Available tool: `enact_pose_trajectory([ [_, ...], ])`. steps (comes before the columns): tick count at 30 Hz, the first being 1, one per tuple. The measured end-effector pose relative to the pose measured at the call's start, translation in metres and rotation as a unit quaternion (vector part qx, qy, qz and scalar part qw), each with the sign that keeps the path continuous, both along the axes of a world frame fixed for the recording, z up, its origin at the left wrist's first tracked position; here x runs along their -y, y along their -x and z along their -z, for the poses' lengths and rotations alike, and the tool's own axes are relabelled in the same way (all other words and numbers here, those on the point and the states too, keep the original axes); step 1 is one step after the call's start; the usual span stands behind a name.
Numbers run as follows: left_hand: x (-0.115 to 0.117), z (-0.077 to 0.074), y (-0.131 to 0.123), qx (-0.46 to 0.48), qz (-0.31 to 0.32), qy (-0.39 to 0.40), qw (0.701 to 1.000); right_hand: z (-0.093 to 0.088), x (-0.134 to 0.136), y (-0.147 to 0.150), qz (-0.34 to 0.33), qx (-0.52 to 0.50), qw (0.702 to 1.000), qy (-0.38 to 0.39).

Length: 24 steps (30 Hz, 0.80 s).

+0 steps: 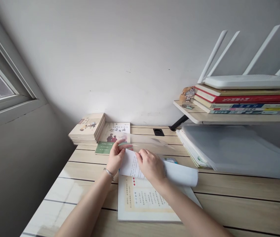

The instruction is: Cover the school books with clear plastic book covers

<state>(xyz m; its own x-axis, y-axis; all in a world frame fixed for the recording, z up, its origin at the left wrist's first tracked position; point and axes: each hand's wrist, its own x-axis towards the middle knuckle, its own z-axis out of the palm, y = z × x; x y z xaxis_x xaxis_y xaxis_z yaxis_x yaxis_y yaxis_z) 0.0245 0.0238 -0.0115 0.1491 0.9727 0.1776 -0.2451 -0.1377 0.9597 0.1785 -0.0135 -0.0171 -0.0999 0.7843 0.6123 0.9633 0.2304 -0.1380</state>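
An open book [152, 200] with printed pages lies on the slatted wooden table in front of me, its upper part folded over in a white curl [181, 172]. My right hand [152, 166] is closed over the folded part, fingers bent and thumb pressed to the page. At the book's upper left corner, my left hand [117, 154] has its thumb by the page edge and its fingers around a clear plastic sheet [147, 141]. This see-through sheet extends behind the book to the right. Parts of the fingertips are hidden or blurred.
A thin book with a green band [105, 148] lies beside a stack of books [88, 128] at the back left. On the right, clear plastic sheets [241, 148] lie under a small shelf [228, 118] bearing books [248, 98] and a white router [250, 81].
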Motion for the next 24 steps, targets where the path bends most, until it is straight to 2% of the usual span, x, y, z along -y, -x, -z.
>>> enact_pose_trajectory([
  [5,0.002,0.003,-0.003,-0.048,-0.028,-0.019,0.998,-0.002,-0.001,-0.001,0.003,-0.006,1.0,-0.01],
  [13,0.007,-0.003,-0.007,-0.061,-0.037,-0.009,0.997,-0.008,-0.002,-0.004,0.016,-0.023,0.999,-0.042],
  [18,0.015,0.005,-0.011,-0.127,-0.114,-0.023,0.985,-0.01,0.001,-0.003,-0.005,-0.026,0.998,-0.065],
  [21,0.018,0.012,-0.013,-0.102,-0.141,-0.01,0.985,-0.009,0.003,0.0,-0.023,-0.02,0.998,-0.063],
  [24,0.019,0.016,-0.012,-0.063,-0.139,-0.006,0.988,-0.016,0.006,-0.004,-0.039,-0.018,0.998,-0.037],
])
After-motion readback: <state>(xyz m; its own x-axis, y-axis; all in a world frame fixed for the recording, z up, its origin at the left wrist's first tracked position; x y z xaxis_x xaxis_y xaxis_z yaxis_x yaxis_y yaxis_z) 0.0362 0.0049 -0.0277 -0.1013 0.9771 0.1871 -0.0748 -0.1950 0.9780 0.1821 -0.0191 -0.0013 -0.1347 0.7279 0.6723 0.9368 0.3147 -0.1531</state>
